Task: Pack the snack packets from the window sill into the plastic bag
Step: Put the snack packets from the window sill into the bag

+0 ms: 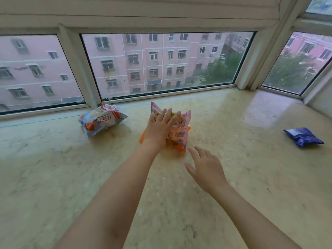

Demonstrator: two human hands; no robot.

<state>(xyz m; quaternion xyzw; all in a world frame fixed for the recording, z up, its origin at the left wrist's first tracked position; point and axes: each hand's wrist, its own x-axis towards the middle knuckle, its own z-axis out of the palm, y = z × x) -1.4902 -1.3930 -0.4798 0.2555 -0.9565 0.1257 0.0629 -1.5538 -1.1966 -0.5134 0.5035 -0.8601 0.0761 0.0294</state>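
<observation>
My left hand (158, 129) lies flat on the pink snack packet (177, 131) in the middle of the window sill (53, 168), fingers straight and spread across its top face, pressing rather than grasping. The pink packet is crinkled, with printed text on its near side and its far corners sticking up. Under it shows an orange packet (142, 139), only its edges peeking out at the left and at the near right; how much of it lies beneath I cannot tell. My right hand (204, 169) hovers just short of the pink packet, palm down, fingers loosely extended and holding nothing.

To the left, near the window frame (86, 90), a white and blue snack packet (101, 119) with a red logo lies puffed and tilted on the sill, apart from the pink one. Far to the right, well apart from everything else, a small blue packet (302, 137) lies flat with a pale label patch on top.

The sill is a glossy cream stone surface with faint dark specks. No plastic bag shows in my view. The print on the packets is too small and blurred to read. Beyond the glass stands a pink apartment building (143, 60) with some trees (222, 69), all hazy.
</observation>
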